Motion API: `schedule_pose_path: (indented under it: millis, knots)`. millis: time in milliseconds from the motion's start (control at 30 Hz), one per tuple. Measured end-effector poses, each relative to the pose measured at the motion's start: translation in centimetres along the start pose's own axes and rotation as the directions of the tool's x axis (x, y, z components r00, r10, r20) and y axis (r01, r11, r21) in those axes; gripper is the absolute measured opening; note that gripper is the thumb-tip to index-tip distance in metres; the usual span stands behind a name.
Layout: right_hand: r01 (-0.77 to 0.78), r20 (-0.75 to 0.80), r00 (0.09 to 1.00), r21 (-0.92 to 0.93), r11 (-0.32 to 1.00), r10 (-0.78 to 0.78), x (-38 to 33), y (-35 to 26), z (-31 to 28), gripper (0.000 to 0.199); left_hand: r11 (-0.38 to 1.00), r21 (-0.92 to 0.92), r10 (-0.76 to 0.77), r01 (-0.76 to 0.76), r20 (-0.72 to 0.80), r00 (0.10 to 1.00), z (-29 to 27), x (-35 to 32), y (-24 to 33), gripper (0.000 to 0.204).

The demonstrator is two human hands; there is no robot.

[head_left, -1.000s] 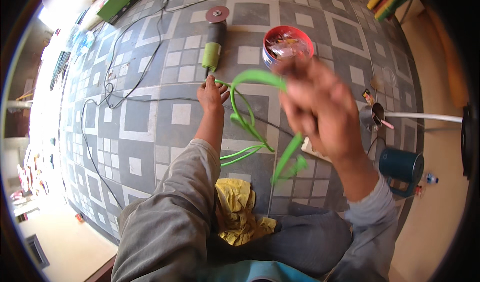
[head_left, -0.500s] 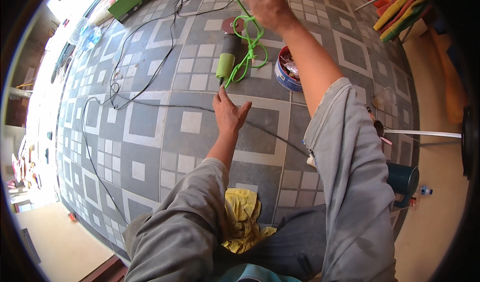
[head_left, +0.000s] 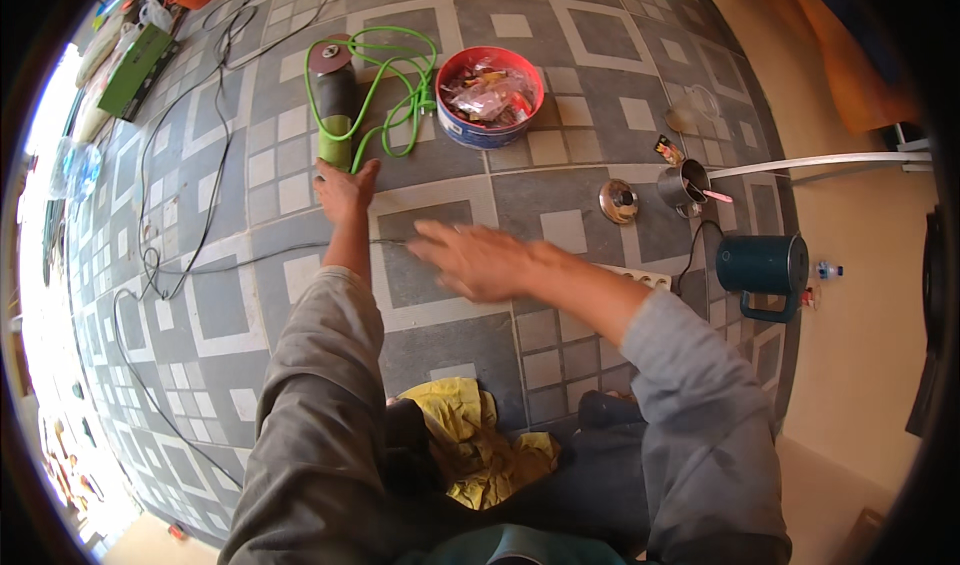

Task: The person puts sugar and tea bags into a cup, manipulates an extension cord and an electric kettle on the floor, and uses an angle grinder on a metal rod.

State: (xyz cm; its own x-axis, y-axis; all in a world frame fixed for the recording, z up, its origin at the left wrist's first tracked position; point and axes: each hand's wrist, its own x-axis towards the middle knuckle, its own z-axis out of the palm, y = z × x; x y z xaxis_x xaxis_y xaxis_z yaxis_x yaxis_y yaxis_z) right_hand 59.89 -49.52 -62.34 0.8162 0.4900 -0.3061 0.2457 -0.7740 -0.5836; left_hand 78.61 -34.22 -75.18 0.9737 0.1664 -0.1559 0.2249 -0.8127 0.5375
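Observation:
An angle grinder [head_left: 336,110] with a dark and green body and a reddish disc lies on the tiled floor, disc end away from me. At its rear end is my left hand [head_left: 345,197], thumb spread from the fingers, fingertips touching or very close to the green casing. A bright green cord [head_left: 405,90] lies in loose loops on the grinder's right. Nearer to me, my right hand [head_left: 480,262] hovers over the floor with fingers stretched out, blurred by motion and holding nothing. A round tub [head_left: 482,133] with a red rim, filled with plastic-wrapped bits, stands beyond it.
Black cables [head_left: 215,165] trail across the left floor. At right are a metal cup [head_left: 682,187], a round metal lid [head_left: 619,202], a dark teal kettle [head_left: 762,265] and a white power strip [head_left: 640,277]. A yellow cloth [head_left: 465,435] lies by my legs; a green box [head_left: 138,70] sits far left.
My right hand has let go of the green cord and come back toward me. The cord now rests in loops beside the grinder. My view has swung to the right.

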Motion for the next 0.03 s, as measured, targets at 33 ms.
schedule_pose_path:
  millis: [33]
  knots:
    - [-0.006, -0.002, 1.0, 0.01, 1.0, 0.006, -0.09, 0.28, 0.11, 0.062, 0.996, -0.084, -0.002, 0.009, 0.094, 0.996, -0.19, 1.08, -0.5, 0.105]
